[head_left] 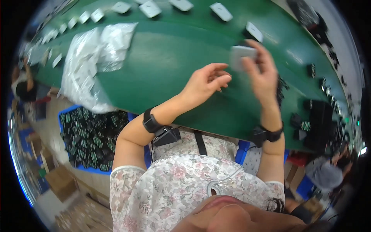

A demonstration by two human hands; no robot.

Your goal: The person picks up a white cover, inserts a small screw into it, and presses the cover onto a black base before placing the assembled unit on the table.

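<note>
Above the right part of the green table, my right hand (264, 75) grips a small, light-grey rounded casing (238, 58) between thumb and fingers. Motion blurs both the casing and the fingertips. To its left hovers my left hand (203, 83), its fingers loosely bent and apart, with nothing visible in them. Just beyond the right hand lies a white casing (254, 32) on the table.
More white casings (150, 9) line the far side of the green table (162, 58). Clear plastic bags (83, 63) lie at left. A blue bin (92, 170) of dark green-black parts stands below the left edge. Small black parts (283, 87) sit at right.
</note>
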